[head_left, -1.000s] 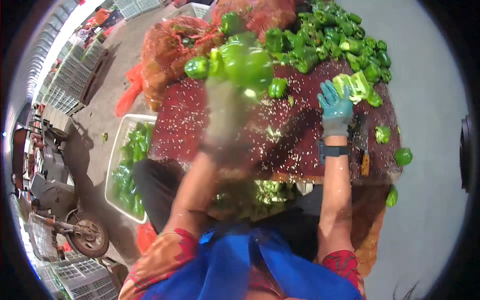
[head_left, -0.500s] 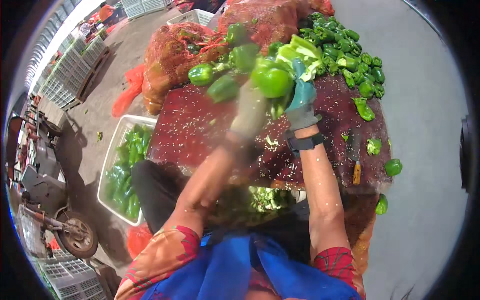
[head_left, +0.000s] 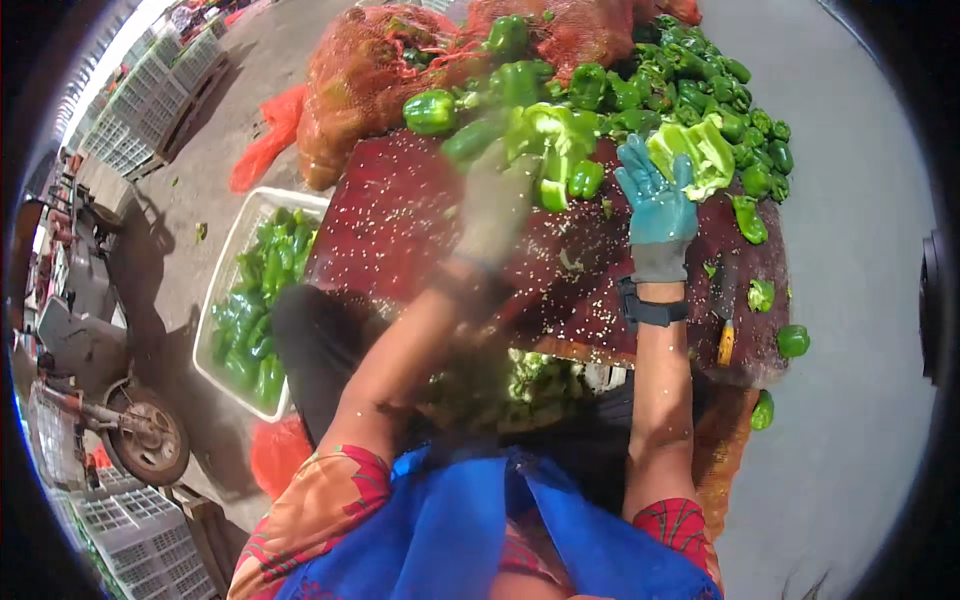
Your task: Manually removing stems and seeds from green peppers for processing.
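Note:
My left hand [head_left: 495, 205], in a pale glove, looks blurred over the dark red tabletop [head_left: 400, 220]. Its fingertips, mostly hidden, meet an opened green bell pepper [head_left: 560, 135] whose pale inside shows. To the right, my right hand [head_left: 662, 205] wears a teal-coated glove with its palm up and fingers spread. A torn bell pepper piece [head_left: 705, 155], pale side showing, lies against or just behind its thumb; I cannot tell whether they touch. Between the hands sits a small green pepper [head_left: 586, 180]. White seeds are scattered over the tabletop.
Whole peppers are heaped [head_left: 690, 85] at the back right. Red mesh sacks [head_left: 365, 80] stand behind the table. A knife [head_left: 726, 340] with a yellow handle lies near the right edge. On my left is a white crate [head_left: 225, 375] of peppers; farther left stands a motorbike [head_left: 145, 430].
My right hand has moved right and nearer to me, its fingers spreading, and the torn pepper piece has shifted right. The pepper at my left hand now shows its pale inside.

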`<state>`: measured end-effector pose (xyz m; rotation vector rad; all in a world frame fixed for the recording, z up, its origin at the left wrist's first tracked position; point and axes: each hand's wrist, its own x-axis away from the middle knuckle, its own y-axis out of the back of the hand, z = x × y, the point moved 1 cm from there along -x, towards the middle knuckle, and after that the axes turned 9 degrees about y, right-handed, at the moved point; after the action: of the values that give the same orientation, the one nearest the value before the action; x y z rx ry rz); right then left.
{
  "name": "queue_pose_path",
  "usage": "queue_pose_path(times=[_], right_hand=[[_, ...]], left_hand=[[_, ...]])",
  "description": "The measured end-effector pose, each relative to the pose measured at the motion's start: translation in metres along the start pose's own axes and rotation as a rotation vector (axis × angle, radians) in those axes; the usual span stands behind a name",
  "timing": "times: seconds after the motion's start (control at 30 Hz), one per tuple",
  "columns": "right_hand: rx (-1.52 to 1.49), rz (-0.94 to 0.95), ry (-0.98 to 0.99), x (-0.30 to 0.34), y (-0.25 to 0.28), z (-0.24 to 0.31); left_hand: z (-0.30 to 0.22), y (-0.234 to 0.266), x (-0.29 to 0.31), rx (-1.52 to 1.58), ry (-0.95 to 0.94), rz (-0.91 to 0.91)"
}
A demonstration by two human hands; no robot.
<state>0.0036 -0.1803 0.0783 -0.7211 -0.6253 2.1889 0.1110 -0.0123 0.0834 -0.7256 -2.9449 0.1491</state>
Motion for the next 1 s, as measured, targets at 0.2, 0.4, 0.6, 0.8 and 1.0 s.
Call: queue_pose_path(times=[0.2,0.4,0.6,0.8,1.0], right_hand=[[-0.079,0.010,-0.151,0.018,0.001,-0.034],[-0.147,0.295,-0.144,0.038,-0.050,-0.053],[-0.095,-0.062,-0.335,0.045,0.005,-0.120],[-0.252,-0.227,-0.456,0.082,0.017,-0.139],[-0.018,-0.250,-0.269,0.101,-0.005,-0.122]], left_hand=[[-0.002,0.016,0.023,0.108,0.090,0.082],[0.042,0.027,0.028,0.067,0.080,0.127],[0.072,0.045,0.033,-0.166,0.139,0.263],[0.048,0.050,0.061,-0.838,-0.357,-0.095],[0.035,0.039,0.056,-1.065,-0.512,0.074]])
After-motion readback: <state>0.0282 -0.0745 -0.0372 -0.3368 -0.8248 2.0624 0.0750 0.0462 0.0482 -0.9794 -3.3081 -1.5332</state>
